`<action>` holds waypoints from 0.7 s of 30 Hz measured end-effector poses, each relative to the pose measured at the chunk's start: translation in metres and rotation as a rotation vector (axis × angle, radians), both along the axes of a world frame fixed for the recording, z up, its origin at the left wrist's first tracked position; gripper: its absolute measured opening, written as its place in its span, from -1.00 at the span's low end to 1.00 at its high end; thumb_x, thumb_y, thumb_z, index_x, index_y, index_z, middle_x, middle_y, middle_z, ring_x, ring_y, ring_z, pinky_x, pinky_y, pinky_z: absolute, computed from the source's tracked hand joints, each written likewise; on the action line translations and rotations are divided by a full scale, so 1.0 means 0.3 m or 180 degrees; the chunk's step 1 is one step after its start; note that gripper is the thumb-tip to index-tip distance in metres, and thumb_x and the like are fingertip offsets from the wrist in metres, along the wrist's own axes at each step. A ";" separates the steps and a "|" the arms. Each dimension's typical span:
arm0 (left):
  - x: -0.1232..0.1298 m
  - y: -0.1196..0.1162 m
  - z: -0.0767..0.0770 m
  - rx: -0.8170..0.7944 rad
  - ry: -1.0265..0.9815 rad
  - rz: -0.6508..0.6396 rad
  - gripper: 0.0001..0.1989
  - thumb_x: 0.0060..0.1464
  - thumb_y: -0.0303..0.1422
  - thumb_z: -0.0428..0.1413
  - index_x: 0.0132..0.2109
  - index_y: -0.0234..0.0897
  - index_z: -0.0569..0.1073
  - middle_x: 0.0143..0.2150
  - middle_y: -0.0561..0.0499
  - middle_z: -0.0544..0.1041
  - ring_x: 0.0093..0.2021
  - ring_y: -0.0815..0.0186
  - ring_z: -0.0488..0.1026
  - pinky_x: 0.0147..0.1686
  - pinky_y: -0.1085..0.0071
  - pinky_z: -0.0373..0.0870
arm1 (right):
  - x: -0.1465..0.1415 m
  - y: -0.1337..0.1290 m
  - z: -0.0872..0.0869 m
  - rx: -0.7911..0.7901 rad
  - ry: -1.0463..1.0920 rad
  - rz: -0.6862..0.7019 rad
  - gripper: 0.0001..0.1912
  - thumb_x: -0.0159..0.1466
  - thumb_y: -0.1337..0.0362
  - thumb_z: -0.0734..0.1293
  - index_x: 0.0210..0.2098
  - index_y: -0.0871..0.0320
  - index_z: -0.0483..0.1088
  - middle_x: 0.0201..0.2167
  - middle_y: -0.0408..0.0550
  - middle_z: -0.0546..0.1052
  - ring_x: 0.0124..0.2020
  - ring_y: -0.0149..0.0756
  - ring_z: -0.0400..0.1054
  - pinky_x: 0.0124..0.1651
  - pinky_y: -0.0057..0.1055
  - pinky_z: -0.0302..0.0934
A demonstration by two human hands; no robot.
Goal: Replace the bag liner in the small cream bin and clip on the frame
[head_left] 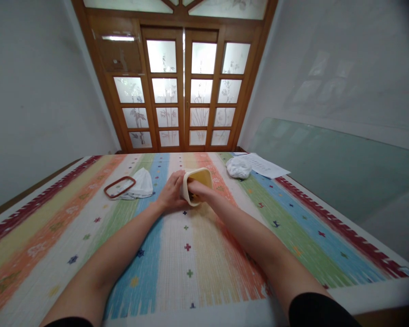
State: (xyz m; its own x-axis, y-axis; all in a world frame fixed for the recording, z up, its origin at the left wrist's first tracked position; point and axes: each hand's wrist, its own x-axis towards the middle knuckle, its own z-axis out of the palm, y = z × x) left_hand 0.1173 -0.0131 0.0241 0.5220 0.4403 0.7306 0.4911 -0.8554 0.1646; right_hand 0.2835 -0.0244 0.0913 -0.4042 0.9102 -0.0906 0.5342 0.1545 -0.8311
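A small cream-coloured bin (202, 175) lies tilted on the striped tablecloth, its rounded-square opening facing me. My left hand (171, 191) is wrapped around the bin's left side, holding it steady against the cloth. Through the opening reaches my right hand (195, 187); its fingers are inside the bin and mostly hidden, so I cannot see whether they grip anything. To the left, a brown rounded rectangular ring (134, 182) rests partly on a white plastic bag (143, 183).
Right of the bin sits a crumpled white plastic bundle (238, 167), beside printed paper sheets (267, 166). The colourful striped tablecloth (177, 259) covers the table. A greenish glass panel (313, 159) leans along the right wall. Wooden glazed doors (184, 109) stand beyond the far edge.
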 end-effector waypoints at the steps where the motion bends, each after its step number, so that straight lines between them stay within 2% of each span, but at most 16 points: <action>1: -0.002 0.003 -0.003 -0.0034 -0.0044 0.0033 0.31 -0.12 -0.11 0.46 0.57 -0.12 -0.16 0.49 -0.34 0.12 0.49 -0.26 0.12 0.44 -0.30 0.19 | 0.005 0.001 0.001 -0.0138 0.0179 -0.0034 -0.61 0.35 0.36 0.22 0.12 0.33 0.43 -0.26 0.07 0.64 -0.20 -0.18 0.52 -0.13 -0.45 0.43; 4: -0.015 0.021 -0.016 -0.0144 -0.0251 0.0165 0.33 -0.16 -0.12 0.48 0.57 -0.14 -0.15 0.49 -0.34 0.12 0.50 -0.26 0.11 0.44 -0.29 0.19 | 0.023 -0.001 0.027 -0.0278 0.0517 -0.0033 -0.65 0.33 0.33 0.27 0.08 0.25 0.47 -0.23 0.07 0.66 -0.18 -0.17 0.53 -0.09 -0.39 0.46; 7: -0.033 0.043 -0.027 -0.0214 -0.0468 0.0241 0.33 -0.18 -0.13 0.49 0.56 -0.14 -0.14 0.48 -0.34 0.15 0.49 -0.29 0.14 0.43 -0.32 0.19 | 0.038 -0.017 0.083 -0.0245 0.0826 -0.0055 -0.70 0.35 0.34 0.28 0.04 0.21 0.50 -0.08 0.08 0.66 -0.07 -0.20 0.54 0.04 -0.36 0.43; 10: -0.041 0.052 -0.027 -0.0246 -0.0652 0.0271 0.26 -0.15 -0.12 0.46 0.54 -0.17 -0.09 0.45 -0.33 0.21 0.47 -0.29 0.18 0.40 -0.36 0.18 | 0.050 -0.042 0.145 -0.0126 0.0784 -0.0050 -0.71 0.38 0.33 0.27 0.04 0.20 0.51 0.04 0.06 0.63 0.01 -0.22 0.52 0.11 -0.36 0.40; 13: -0.031 0.042 -0.024 -0.0237 -0.0710 0.0310 0.23 -0.12 -0.14 0.45 0.53 -0.20 -0.07 0.45 -0.34 0.21 0.48 -0.28 0.17 0.40 -0.36 0.19 | 0.061 -0.058 0.180 -0.0053 0.0593 -0.0051 -0.71 0.40 0.29 0.27 0.04 0.19 0.52 0.04 0.05 0.63 0.04 -0.19 0.51 0.11 -0.34 0.40; 17: -0.007 0.023 -0.025 -0.0231 -0.0640 0.0234 0.26 -0.13 -0.11 0.46 0.54 -0.20 -0.08 0.45 -0.34 0.20 0.47 -0.27 0.18 0.42 -0.32 0.20 | 0.062 -0.044 0.150 -0.0023 0.0552 -0.0126 -0.71 0.40 0.30 0.26 0.03 0.21 0.51 0.03 0.08 0.63 0.01 -0.18 0.52 0.11 -0.34 0.41; 21: 0.004 0.006 -0.019 -0.0121 -0.0327 0.0088 0.32 -0.15 -0.05 0.48 0.55 -0.16 -0.14 0.47 -0.36 0.16 0.48 -0.30 0.17 0.42 -0.32 0.22 | 0.040 -0.018 0.087 0.0123 0.0139 0.0045 -0.70 0.35 0.35 0.25 -0.01 0.26 0.53 -0.10 0.11 0.65 -0.10 -0.15 0.52 -0.01 -0.33 0.45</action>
State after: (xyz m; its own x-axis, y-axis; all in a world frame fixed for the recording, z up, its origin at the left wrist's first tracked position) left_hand 0.1184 -0.0113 0.0184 0.4324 0.4819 0.7621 0.4933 -0.8339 0.2474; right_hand 0.2956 -0.0297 0.1174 -0.4198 0.9068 -0.0375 0.4950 0.1942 -0.8469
